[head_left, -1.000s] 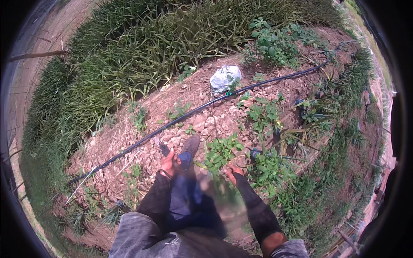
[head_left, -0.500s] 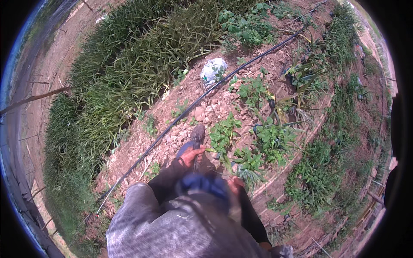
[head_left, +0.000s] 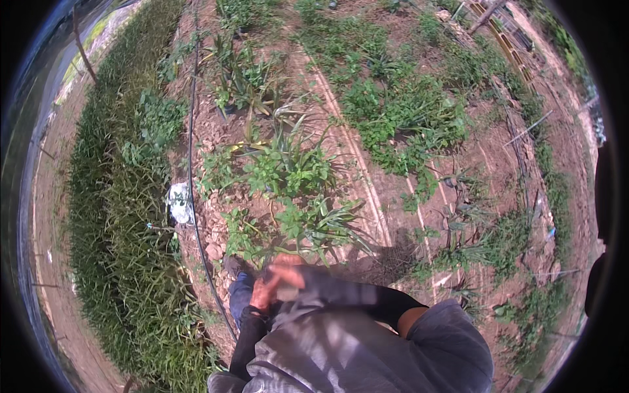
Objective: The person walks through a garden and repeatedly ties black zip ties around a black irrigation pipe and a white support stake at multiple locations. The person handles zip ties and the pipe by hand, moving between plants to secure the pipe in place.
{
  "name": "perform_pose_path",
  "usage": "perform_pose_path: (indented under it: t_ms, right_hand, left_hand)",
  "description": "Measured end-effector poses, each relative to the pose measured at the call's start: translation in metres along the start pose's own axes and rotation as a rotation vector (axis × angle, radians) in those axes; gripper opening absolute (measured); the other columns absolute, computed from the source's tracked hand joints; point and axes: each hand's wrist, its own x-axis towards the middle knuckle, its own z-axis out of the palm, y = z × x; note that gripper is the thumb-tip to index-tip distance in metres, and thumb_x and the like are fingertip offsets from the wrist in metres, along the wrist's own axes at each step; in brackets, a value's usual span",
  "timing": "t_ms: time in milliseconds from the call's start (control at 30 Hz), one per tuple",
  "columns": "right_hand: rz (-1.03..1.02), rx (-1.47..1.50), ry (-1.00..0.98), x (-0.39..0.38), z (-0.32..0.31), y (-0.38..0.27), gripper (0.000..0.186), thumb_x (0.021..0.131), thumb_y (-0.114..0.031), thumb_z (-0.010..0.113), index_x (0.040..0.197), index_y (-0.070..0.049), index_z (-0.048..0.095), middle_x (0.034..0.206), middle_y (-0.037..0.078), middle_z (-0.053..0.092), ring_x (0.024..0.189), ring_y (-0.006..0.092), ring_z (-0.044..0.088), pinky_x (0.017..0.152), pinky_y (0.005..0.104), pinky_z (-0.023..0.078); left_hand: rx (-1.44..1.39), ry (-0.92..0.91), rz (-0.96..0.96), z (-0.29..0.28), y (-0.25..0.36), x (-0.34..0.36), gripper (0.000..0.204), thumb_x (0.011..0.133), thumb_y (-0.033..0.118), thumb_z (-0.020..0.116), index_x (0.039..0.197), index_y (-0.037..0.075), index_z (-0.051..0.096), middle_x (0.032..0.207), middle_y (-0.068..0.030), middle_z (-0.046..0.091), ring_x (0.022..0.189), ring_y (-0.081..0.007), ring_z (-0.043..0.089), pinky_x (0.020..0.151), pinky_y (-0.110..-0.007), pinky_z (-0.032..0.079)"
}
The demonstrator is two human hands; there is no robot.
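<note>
My left hand (head_left: 261,295) is closed in front of my body, above my blue trouser leg (head_left: 241,294). Thin dark strands, seen more clearly in its grip half a second ago, show only as a dark smear (head_left: 267,264) at its fingers. My right hand (head_left: 288,270) reaches across from the right and meets the left one. Motion blurs its fingers, so whether it pinches anything is unclear. Just beyond both hands grow leafy green plants (head_left: 239,237) and a spiky, long-leaved plant (head_left: 327,219).
A black hose (head_left: 191,131) runs along the stony soil on the left, past a white plastic bag (head_left: 180,203). Dense tall grass (head_left: 124,262) lines the far left. Leafy rows (head_left: 406,118) and a thin pole (head_left: 529,128) lie to the right.
The view has swung to the right, so the hose and bag now lie further left. My right hand has come from apart to the left hand.
</note>
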Motion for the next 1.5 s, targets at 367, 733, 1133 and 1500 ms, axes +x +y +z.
perform_pose_path:
  t_ms: [367, 733, 1133, 1500]
  right_hand:
    - [-0.011, 0.100, 0.288, -0.143, -0.118, -0.030, 0.030, 0.091, -0.030, 0.063, 0.101, -0.003, 0.058, 0.091, 0.007, 0.062, 0.086, 0.0132, 0.054, 0.072, 0.0305, 0.046]
    - [0.045, 0.623, 0.430, -0.157, -0.130, 0.022, 0.027, 0.098, -0.024, 0.051, 0.116, -0.005, 0.053, 0.089, -0.001, 0.057, 0.077, 0.0054, 0.051, 0.069, 0.0202, 0.042]
    - [-0.057, 0.120, 0.950, -0.203, -0.046, -0.071, 0.031, 0.093, -0.034, 0.057, 0.100, -0.004, 0.062, 0.082, 0.004, 0.065, 0.073, 0.0090, 0.059, 0.061, 0.0244, 0.046]
    - [-0.163, 0.921, 1.275, -0.213, -0.009, 0.107, 0.025, 0.094, -0.029, 0.057, 0.094, -0.005, 0.060, 0.082, 0.003, 0.063, 0.071, 0.0094, 0.059, 0.063, 0.0238, 0.046]
  left_hand:
    - [0.274, -0.118, -0.099, 0.147, -0.017, 0.010, 0.017, 0.088, 0.022, 0.066, 0.080, 0.010, 0.056, 0.056, 0.0021, 0.046, 0.043, -0.0112, 0.042, 0.039, -0.025, 0.031]
    - [0.522, -0.406, -0.233, 0.178, -0.001, 0.042, 0.016, 0.087, 0.024, 0.068, 0.088, 0.009, 0.061, 0.061, 0.0070, 0.045, 0.048, -0.0052, 0.036, 0.043, -0.023, 0.026]
    - [0.808, -0.583, -0.394, 0.167, 0.042, 0.010, 0.017, 0.085, 0.023, 0.070, 0.092, 0.009, 0.062, 0.060, 0.0058, 0.048, 0.047, -0.0063, 0.041, 0.042, -0.024, 0.028]
    - [1.211, -0.779, -0.605, 0.207, -0.032, 0.040, 0.014, 0.089, 0.020, 0.062, 0.085, 0.012, 0.051, 0.053, 0.0062, 0.037, 0.040, -0.0064, 0.034, 0.037, -0.024, 0.023]
